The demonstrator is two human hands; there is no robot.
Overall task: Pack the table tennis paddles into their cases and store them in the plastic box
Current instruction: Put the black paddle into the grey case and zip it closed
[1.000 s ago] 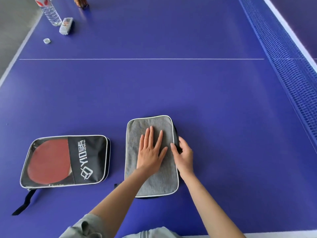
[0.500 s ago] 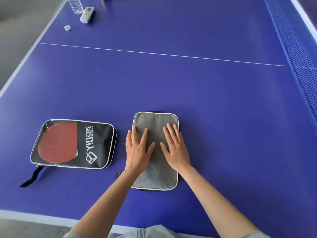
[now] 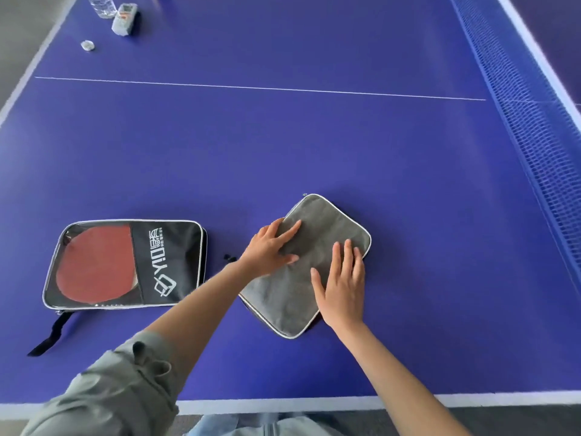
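The flat fabric paddle case (image 3: 317,262) is plain grey with pale piping. The zipped vinyl paddle case (image 3: 125,262) is black with white lettering, showing a red rubber paddle face (image 3: 94,262). The blue table top (image 3: 283,146) carries white lines.

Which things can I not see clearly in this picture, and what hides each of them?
- Inside of the grey case: head view; its cloth face and both hands, left hand and right hand, cover it.
- Paddle handle in the black case: the printed panel hides it.
- Water bottle: cut off by the top edge.
- Small white object: too small to identify.
- Plastic box: not in view.
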